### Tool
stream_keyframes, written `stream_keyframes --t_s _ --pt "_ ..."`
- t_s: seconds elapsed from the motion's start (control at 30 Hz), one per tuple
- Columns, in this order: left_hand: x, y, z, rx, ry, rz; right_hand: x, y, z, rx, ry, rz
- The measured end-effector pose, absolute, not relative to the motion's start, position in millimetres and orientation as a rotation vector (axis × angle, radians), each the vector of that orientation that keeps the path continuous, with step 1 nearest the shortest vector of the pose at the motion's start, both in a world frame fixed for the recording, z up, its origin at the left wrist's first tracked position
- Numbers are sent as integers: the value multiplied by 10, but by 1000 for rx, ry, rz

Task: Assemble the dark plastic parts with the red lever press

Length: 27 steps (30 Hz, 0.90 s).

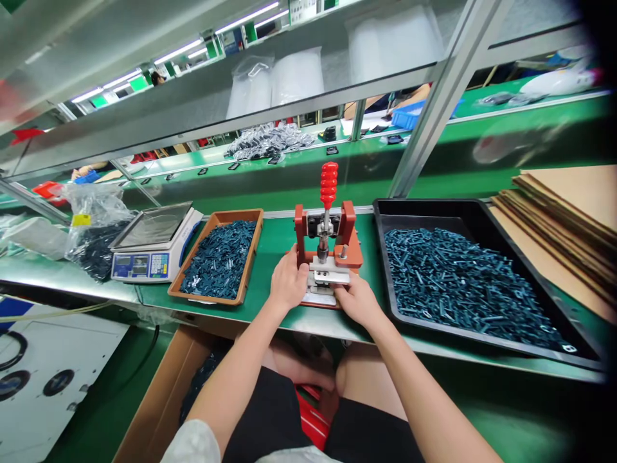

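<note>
2 hands, the left hand (289, 281) and the right hand (359, 300), are half closed against a red-handled toggle press (325, 254); whether either grip has hold of a part cannot be told. Dark blue parts (457, 283) are heaped in a brown tray (236, 216) left and a black tray (424, 209) right.

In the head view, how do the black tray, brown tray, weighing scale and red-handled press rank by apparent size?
1. black tray: clearly largest
2. brown tray and weighing scale: too alike to rank
3. red-handled press: looks smallest, though its tall handle and nearness to the camera make this less sure
</note>
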<state>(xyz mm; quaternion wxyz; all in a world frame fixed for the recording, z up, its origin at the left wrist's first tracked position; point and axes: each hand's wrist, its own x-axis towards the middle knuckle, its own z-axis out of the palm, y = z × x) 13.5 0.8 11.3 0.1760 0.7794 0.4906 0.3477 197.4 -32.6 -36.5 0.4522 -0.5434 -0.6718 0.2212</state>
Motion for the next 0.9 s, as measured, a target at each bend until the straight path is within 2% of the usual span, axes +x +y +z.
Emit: stream_keyframes --t_s 0.17,0.3,0.43,0.57,0.67,0.9 --pt "64 70 80 2044 1440 1008 1975 -296 -332 -1513 -1650 629" --pt "108 130 239 1794 1395 1287 1946 -312 -331 -1491 -1710 623" --pt "318 143 782 1761 1175 1626 1915 -305 -413 -1527 -1678 573" --pt "650 101 1484 1775 806 1677 1934 -301 -462 -1512 -1674 586" --pt "822 13 1781 1830 672 1681 1981 -290 -464 -1464 -1669 634" --pt "702 -360 1557 2115 523 1815 2040 -241 -452 -1439 -1678 731"
